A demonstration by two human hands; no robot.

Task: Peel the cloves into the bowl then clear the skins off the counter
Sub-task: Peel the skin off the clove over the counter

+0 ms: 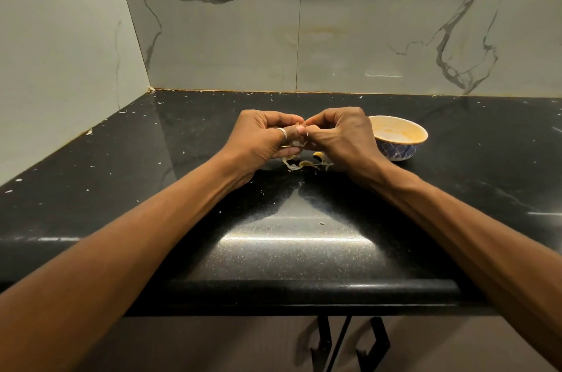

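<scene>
One clove (295, 143), one bowl (395, 151)

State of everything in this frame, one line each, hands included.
left hand: fingers curled, gripping the garlic clove
right hand: pinching the same clove
garlic clove: held between both hands above the counter, mostly hidden; how far peeled cannot be told
skins: loose on the counter under the hands
bowl: upright, right of the hands, no cloves visible inside
counter: flecked with small white bits
</scene>
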